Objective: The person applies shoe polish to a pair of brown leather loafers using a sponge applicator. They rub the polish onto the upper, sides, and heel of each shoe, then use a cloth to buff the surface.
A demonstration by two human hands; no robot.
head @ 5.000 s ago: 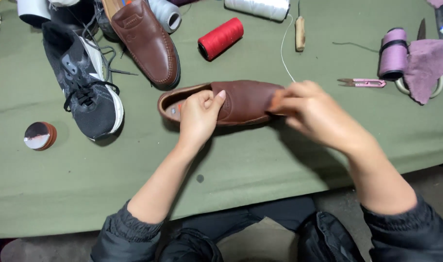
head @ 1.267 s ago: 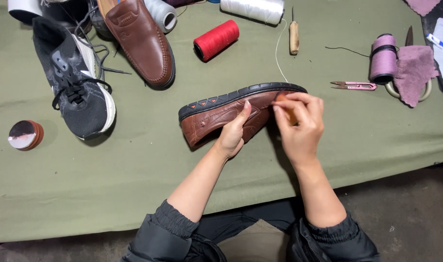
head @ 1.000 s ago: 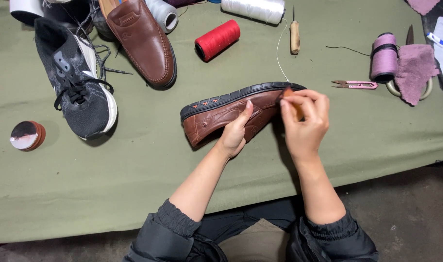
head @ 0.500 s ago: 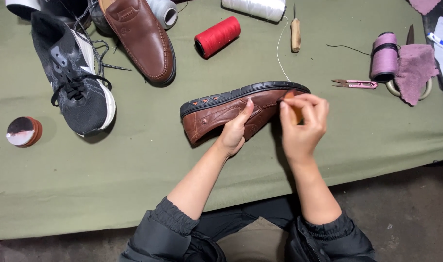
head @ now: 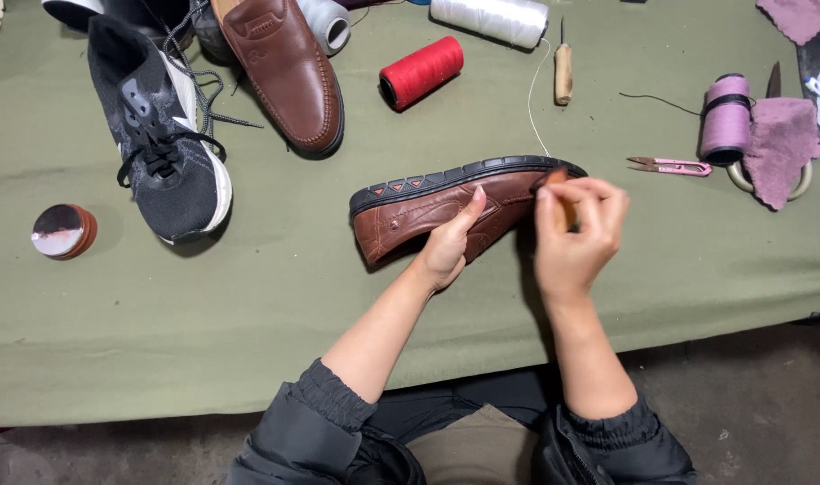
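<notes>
On green cloth, left hand steadies tipped brown shoe; right hand pinches a tool (awl-like) that might slip and jab the left thumb.

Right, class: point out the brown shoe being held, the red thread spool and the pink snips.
brown shoe (head: 410, 211): head view, leather side.
red thread spool (head: 425, 70): head view, wound thread.
pink snips (head: 675, 166): head view, handle.
</notes>
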